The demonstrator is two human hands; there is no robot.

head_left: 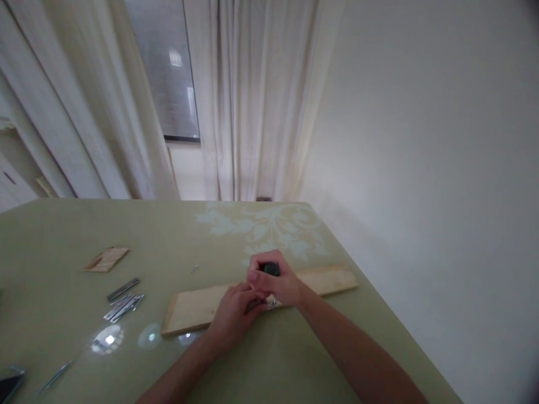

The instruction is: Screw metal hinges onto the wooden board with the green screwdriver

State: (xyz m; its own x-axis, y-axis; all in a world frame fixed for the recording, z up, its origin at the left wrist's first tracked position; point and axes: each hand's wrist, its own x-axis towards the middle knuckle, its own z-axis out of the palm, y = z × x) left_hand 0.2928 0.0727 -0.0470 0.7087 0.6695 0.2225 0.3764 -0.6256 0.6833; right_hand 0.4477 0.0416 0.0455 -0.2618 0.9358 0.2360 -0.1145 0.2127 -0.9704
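Note:
A long pale wooden board (193,307) lies across the table in front of me. My right hand (275,280) is closed around the dark, green-tinged handle of what looks like a screwdriver (272,269), held upright over the board's middle; its lower end is hidden. My left hand (236,308) rests at the board's near edge, its fingers bent and pressed close under the right hand. A small shiny metal piece (273,303) shows at that edge beside the left fingertips, partly covered by both hands.
On the table (168,241) to the left lie a small wooden piece (107,260), a grey metal strip (123,289), several shiny flat pieces (123,307), a small screw-like item (194,269) and a thin metal rod (56,376). A wall (421,168) stands along the right.

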